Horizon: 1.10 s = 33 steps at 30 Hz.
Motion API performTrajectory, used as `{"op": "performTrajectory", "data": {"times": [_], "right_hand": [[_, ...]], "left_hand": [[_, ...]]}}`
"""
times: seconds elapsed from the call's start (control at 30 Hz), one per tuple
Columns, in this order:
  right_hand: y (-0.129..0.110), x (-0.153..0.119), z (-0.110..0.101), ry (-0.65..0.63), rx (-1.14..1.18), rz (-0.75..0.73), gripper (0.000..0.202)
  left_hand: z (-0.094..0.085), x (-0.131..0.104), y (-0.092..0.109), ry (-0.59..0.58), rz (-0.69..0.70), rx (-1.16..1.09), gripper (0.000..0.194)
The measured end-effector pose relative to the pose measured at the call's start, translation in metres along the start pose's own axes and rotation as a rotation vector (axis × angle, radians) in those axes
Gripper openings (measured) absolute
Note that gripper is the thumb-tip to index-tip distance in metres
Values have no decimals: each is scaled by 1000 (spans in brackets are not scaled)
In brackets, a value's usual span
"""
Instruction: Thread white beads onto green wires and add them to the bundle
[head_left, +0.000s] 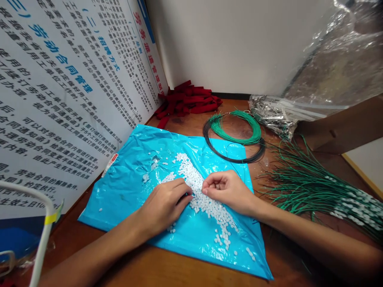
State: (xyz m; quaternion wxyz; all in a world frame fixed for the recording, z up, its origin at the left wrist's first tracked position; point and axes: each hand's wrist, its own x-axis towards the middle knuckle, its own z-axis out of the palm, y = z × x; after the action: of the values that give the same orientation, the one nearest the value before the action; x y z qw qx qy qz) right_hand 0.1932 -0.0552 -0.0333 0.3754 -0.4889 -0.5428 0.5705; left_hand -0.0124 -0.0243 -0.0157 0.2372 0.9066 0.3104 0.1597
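Note:
Many small white beads (191, 171) lie in a loose heap on a blue plastic bag (119, 187). Over the middle of the heap, my left hand (169, 201) has its thumb and fingers closed in a pinch; whatever it may hold is too small to name. Just to the right, thumb and forefinger of my right hand (229, 189) are pinched on a thin dark wire, of which only a short end shows towards the left hand. A small gap separates the two sets of fingertips.
Behind the bag lie a green wire coil (253, 131), a black wire coil (209, 145) and red fabric pieces (191, 99). Green wires strung with white beads (317, 187) spread at right, near a clear bag of metal parts (275, 113). A printed board (74, 99) stands left.

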Motion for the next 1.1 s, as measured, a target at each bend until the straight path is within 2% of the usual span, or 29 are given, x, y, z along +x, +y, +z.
{"op": "performTrajectory", "data": {"times": [0.13, 0.3, 0.37, 0.53, 0.8, 1.1], "right_hand": [[-4, -3, 4, 17, 54, -11, 5], [-10, -5, 10, 24, 119, -46, 7], [-11, -5, 11, 29, 134, -53, 7], [-11, -6, 12, 40, 181, -26, 11], [-9, -8, 17, 38, 164, -50, 8], [-7, -10, 21, 45, 93, -34, 3]], "left_hand": [[-6, 1, 4, 128, -86, -203, 6], [-8, 1, 8, 171, -254, -439, 2], [-8, 1, 8, 189, -290, -513, 6], [-8, 2, 9, 147, -259, -615, 13], [-4, 3, 11, 115, -412, -917, 5], [-2, 4, 17, 100, -472, -1017, 11]]}}
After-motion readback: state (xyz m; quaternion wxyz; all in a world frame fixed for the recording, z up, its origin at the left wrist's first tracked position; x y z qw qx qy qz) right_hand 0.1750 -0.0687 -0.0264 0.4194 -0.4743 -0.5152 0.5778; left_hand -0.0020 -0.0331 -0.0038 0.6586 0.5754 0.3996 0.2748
